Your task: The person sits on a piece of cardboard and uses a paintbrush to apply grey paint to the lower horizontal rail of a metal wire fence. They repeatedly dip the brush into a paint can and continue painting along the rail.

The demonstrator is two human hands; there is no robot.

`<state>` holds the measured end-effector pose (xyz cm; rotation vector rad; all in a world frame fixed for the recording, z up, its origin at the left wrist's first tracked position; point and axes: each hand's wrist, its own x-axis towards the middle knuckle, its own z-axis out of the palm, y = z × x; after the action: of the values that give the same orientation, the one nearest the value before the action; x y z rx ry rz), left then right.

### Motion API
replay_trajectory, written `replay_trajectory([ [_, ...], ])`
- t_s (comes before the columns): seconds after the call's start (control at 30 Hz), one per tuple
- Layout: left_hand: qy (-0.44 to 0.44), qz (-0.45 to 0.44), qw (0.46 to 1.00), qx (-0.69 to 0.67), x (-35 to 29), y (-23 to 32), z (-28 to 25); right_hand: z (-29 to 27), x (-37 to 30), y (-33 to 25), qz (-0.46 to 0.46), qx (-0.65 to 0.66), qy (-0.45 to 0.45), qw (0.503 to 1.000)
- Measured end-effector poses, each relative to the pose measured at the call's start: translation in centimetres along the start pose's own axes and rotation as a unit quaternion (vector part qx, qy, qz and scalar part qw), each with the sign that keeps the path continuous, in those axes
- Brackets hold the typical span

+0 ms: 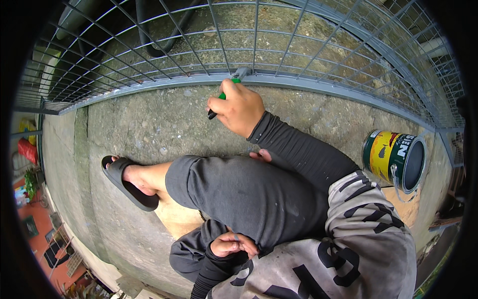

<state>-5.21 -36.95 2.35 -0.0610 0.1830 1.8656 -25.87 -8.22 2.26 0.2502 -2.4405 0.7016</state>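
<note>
My right hand [240,108] is wrapped round a paintbrush [222,96] with a green and black handle. The grey, paint-coated bristles touch the lower rail [298,81] of a wire mesh fence [234,37], near the middle of the view. Low in the view, my left hand [233,245] rests against my lap with its fingers curled in. A small bluish spot shows by its fingertips, but whether it holds anything is hidden. To the right stands an open paint can [386,154] with grey inside and a wire handle hanging down.
Rough concrete ground [144,119] lies between my legs and the fence. My sandalled foot [130,182] is at the left. Behind the mesh is a dark bent tube [149,42]. A red bag [28,151] and a plant [31,184] are at the far left.
</note>
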Motion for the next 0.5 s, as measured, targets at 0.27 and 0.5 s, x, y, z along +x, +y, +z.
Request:
replay_trajectory([
  [0.27,0.007,-0.008,1.0,-0.013,-0.3,-0.1,-0.4,-1.9,0.3,-2.5,0.018,0.007,-0.049,0.999],
  [0.5,0.016,-0.011,1.0,-0.008,-0.2,0.0,-0.3,-0.7,0.8,-0.3,0.069,0.041,-0.028,0.996],
])
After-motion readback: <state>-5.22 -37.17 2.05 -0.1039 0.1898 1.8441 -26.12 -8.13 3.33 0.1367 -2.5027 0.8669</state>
